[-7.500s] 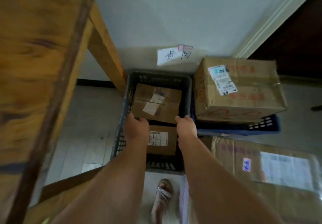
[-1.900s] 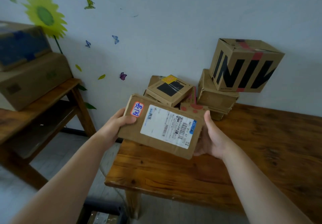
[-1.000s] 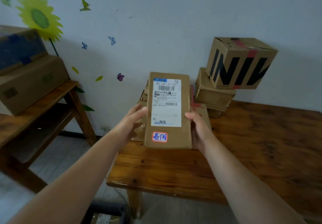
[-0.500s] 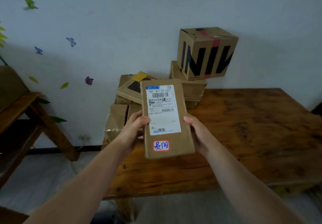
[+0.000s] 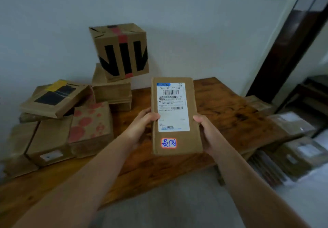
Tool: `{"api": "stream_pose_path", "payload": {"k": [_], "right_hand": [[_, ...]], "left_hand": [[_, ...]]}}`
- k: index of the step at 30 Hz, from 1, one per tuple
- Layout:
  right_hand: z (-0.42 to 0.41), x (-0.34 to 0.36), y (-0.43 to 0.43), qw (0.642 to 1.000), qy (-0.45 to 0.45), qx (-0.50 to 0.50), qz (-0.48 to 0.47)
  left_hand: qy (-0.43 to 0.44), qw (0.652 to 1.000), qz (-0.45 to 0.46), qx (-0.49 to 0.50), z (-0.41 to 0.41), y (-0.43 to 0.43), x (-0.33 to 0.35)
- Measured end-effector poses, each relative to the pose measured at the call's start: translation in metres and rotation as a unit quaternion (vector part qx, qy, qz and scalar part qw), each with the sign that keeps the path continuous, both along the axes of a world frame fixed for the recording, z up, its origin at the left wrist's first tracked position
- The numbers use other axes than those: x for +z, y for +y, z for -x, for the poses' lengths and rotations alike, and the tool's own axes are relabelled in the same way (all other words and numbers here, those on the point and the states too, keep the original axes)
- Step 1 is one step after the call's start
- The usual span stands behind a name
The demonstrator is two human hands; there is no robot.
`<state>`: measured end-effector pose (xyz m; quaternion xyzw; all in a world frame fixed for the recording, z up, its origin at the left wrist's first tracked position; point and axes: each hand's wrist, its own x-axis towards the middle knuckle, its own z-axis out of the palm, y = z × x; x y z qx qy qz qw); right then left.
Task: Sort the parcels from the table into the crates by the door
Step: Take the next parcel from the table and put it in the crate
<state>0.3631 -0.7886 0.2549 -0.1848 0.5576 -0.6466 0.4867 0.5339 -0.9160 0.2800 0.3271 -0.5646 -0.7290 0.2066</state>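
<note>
I hold a flat brown parcel [image 5: 194,103] upright above the wooden table [image 5: 230,121]. It carries a white shipping label and a small red-edged sticker with blue handwriting near its lower end. My left hand [image 5: 142,124] grips its left edge, thumb on the front. My right hand [image 5: 206,131] grips its right edge. Several more cardboard parcels are piled on the table's left and back: a cube with black lettering [image 5: 120,50], a red-spotted box [image 5: 90,126] and a flat one with a black patch [image 5: 53,98].
Parcels [image 5: 292,149] are stacked on the floor beyond the table's right end. A dark door frame [image 5: 284,50] rises at the right. Grey floor shows below the table's near edge.
The view has swung right, so the table pile now sits at the left and the door frame appears. The parcel stays upright between both hands.
</note>
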Motion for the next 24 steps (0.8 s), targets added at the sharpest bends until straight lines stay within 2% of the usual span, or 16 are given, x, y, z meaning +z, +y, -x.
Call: {"api": "stream_pose_path", "payload": {"k": [5,10,13,17,24], "right_hand": [[0.117,0.008,0.084,0.996,0.029,-0.078,-0.009],[0.196,0.009,0.138,0.989,0.028,-0.135,-0.052],[0.242,0.005,0.156,0.984,0.031,-0.161,-0.070],[0.301,-0.012,0.170,0.984,0.009,-0.169,-0.048],[0.451,-0.015,0.155,0.984,-0.006,-0.163,-0.066]], "left_hand": [[0.011,0.998,-0.013,-0.052,0.135,0.067,-0.009],[-0.003,0.996,-0.038,-0.082,0.227,0.110,-0.012],[-0.016,0.993,-0.036,-0.113,0.281,0.125,-0.015],[-0.025,0.990,-0.017,-0.135,0.353,0.133,-0.024],[-0.032,0.992,-0.035,-0.121,0.504,0.115,-0.035]]}}
